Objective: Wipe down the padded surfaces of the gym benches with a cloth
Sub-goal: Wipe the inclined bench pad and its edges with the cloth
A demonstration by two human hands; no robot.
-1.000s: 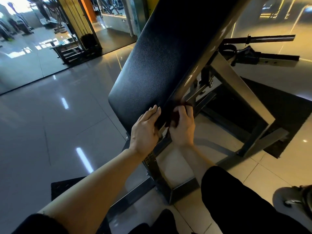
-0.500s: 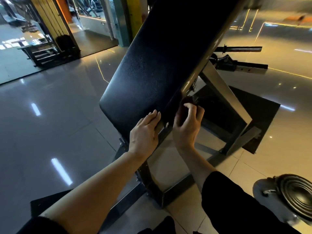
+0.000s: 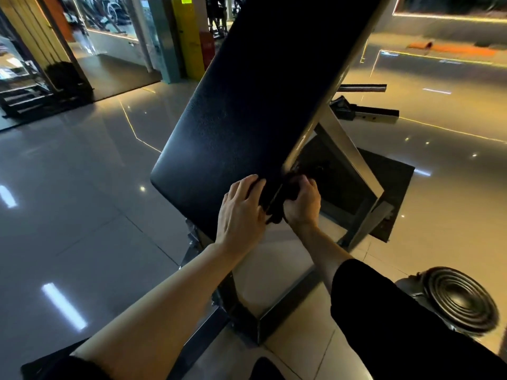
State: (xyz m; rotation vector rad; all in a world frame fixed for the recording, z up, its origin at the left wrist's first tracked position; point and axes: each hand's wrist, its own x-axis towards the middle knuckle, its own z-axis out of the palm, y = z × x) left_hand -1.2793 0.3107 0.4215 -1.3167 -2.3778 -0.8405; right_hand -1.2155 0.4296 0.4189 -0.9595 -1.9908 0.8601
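One padded bench (image 3: 247, 127) stands tilted, and two hands work at its lower corner: the left hand (image 3: 241, 212) lies flat on the pad, while the right hand (image 3: 301, 204) has its grip around one dark cloth (image 3: 277, 207). One floor mat (image 3: 389, 193) lies beyond that grip, and one weight plate (image 3: 461, 300) below-right.

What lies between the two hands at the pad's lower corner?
In the head view, the dark cloth and the pad's side edge lie between the left hand and right hand.

right hand (image 3: 301, 204) lower on pad edge, cloth (image 3: 277, 212) bunched
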